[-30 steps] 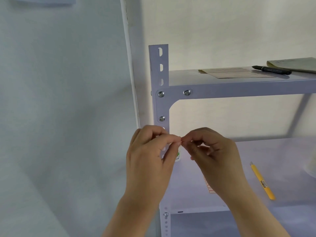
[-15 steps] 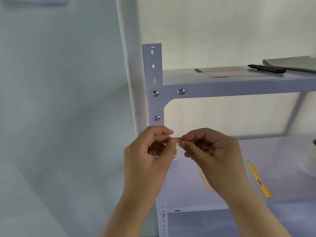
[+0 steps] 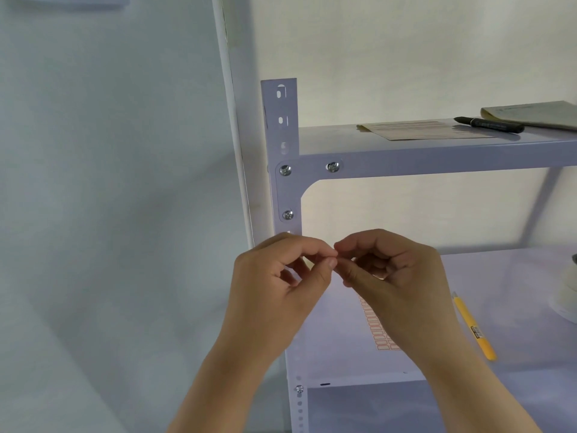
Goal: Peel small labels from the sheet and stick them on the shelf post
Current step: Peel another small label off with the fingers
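Before the shelf post: both hands meet at chest height, just in front of the post (image 3: 282, 135) and below its lowest visible screw (image 3: 287, 215).
Left hand: the left hand (image 3: 278, 289) has thumb and forefinger pinched together, the other fingers curled loosely; the pinch touches the right hand's fingertips.
Right hand: the right hand (image 3: 396, 276) is pinched in the same way, its tips against those of the left.
What they hold: probably one small label between the two pinches, but it is too small and too hidden to see, so I cannot say which hand has it.
Label sheet: the sheet with red-bordered labels (image 3: 379, 329) lies flat on the middle shelf (image 3: 515, 307), partly covered by the right wrist.
Post surface: the visible part of the post, with its slots and screws, shows no label stuck on it; the part behind the hands is hidden.
Done: as I judge, one label is off the sheet.
Left to do: press this label on the post, then repeat for further labels.
Other things: a yellow utility knife (image 3: 473, 328) lies on the middle shelf, and a black marker (image 3: 488, 124) beside some papers (image 3: 418, 130) on the top shelf.
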Demonstrator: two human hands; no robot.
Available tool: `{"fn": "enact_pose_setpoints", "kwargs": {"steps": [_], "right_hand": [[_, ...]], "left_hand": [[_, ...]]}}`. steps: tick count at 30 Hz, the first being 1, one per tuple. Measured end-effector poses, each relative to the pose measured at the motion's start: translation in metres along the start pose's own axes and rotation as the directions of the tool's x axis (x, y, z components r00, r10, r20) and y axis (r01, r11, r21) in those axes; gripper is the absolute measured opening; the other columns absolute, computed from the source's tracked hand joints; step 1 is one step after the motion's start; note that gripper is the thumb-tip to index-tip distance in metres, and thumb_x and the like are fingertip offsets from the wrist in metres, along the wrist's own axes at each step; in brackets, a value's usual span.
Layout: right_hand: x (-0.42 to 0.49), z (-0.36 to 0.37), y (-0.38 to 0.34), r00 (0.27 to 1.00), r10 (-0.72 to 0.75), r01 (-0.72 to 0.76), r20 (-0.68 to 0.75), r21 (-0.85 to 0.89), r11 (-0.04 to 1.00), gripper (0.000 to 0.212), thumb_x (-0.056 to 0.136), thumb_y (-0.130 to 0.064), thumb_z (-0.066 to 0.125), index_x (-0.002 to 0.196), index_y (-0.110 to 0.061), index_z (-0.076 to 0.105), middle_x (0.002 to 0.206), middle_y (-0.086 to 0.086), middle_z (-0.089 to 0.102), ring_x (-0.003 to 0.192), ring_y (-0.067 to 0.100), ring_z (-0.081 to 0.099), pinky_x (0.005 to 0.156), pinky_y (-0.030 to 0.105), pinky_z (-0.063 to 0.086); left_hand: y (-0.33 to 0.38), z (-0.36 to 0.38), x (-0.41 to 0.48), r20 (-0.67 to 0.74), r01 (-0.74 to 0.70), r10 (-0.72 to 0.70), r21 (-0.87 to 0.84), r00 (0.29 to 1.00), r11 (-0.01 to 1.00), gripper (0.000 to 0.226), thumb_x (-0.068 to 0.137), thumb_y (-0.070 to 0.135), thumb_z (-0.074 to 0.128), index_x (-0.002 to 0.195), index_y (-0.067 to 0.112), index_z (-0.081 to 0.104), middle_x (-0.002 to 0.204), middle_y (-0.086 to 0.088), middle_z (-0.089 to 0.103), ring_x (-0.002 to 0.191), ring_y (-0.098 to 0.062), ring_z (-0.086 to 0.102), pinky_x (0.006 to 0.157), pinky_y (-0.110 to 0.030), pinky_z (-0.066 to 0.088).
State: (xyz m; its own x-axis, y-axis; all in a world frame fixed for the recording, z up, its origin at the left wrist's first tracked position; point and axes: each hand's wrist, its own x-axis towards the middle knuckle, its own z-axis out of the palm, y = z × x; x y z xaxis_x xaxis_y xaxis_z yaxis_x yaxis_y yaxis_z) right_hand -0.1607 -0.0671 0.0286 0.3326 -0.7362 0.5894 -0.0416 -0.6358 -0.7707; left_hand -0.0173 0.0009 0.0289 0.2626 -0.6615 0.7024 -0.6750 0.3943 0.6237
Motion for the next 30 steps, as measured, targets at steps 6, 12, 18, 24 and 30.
{"fn": "enact_pose_setpoints", "kwargs": {"steps": [6, 12, 18, 24, 30], "right_hand": [[0.0, -0.001, 0.0, 1.0, 0.004, -0.004, -0.011, 0.008, 1.0, 0.017, 0.079, -0.012, 0.08, 0.084, -0.027, 0.075, 0.075, -0.013, 0.074, 0.062, 0.015, 0.069, 0.059, 0.025, 0.058], [0.002, -0.002, 0.001, 1.0, 0.02, -0.019, -0.022, 0.062, 0.998, 0.018, 0.079, -0.01, 0.08, 0.082, -0.026, 0.074, 0.069, -0.01, 0.073, 0.057, 0.016, 0.067, 0.059, 0.027, 0.057], [0.002, -0.005, 0.003, 0.999, 0.034, -0.029, -0.037, 0.125, 0.992, 0.016, 0.079, -0.012, 0.078, 0.082, -0.028, 0.074, 0.071, -0.005, 0.075, 0.056, 0.018, 0.068, 0.061, 0.031, 0.058], [0.003, -0.007, 0.006, 1.0, 0.013, -0.015, 0.012, 0.124, 0.992, 0.022, 0.084, -0.006, 0.074, 0.08, -0.027, 0.074, 0.07, -0.002, 0.073, 0.058, 0.02, 0.067, 0.06, 0.033, 0.056], [0.003, -0.008, 0.009, 1.0, 0.0, -0.001, 0.004, 0.134, 0.991, 0.023, 0.084, -0.005, 0.074, 0.079, -0.027, 0.073, 0.067, -0.003, 0.071, 0.059, 0.025, 0.063, 0.057, 0.027, 0.052]], "left_hand": [[-0.002, 0.003, -0.001, 0.032, -0.07, 0.068, 0.093, 0.997, 0.993, 0.008, 0.091, 0.019, 0.062, 0.089, 0.02, 0.07, 0.088, 0.017, 0.063, 0.08, -0.012, 0.061, 0.061, -0.016, 0.049], [-0.004, 0.008, -0.001, -0.006, -0.042, 0.043, 0.052, 0.999, 0.998, 0.014, 0.095, 0.025, 0.055, 0.088, 0.018, 0.064, 0.09, 0.015, 0.062, 0.082, -0.013, 0.063, 0.064, -0.015, 0.049], [-0.005, 0.005, -0.002, -0.113, 0.136, -0.15, -0.122, 0.982, 0.983, 0.024, 0.093, 0.012, 0.068, 0.082, 0.033, 0.071, 0.077, 0.018, 0.073, 0.069, 0.0, 0.066, 0.063, -0.009, 0.049], [-0.003, 0.008, 0.0, -0.059, 0.222, -0.246, -0.266, 0.967, 0.938, 0.022, 0.087, 0.013, 0.073, 0.082, 0.034, 0.078, 0.08, 0.015, 0.08, 0.07, -0.002, 0.071, 0.068, -0.017, 0.056], [-0.002, 0.011, 0.0, -0.024, 0.209, -0.222, -0.259, 0.975, 0.943, 0.024, 0.088, 0.012, 0.072, 0.082, 0.034, 0.078, 0.079, 0.017, 0.08, 0.07, 0.001, 0.071, 0.067, -0.015, 0.055]]}}
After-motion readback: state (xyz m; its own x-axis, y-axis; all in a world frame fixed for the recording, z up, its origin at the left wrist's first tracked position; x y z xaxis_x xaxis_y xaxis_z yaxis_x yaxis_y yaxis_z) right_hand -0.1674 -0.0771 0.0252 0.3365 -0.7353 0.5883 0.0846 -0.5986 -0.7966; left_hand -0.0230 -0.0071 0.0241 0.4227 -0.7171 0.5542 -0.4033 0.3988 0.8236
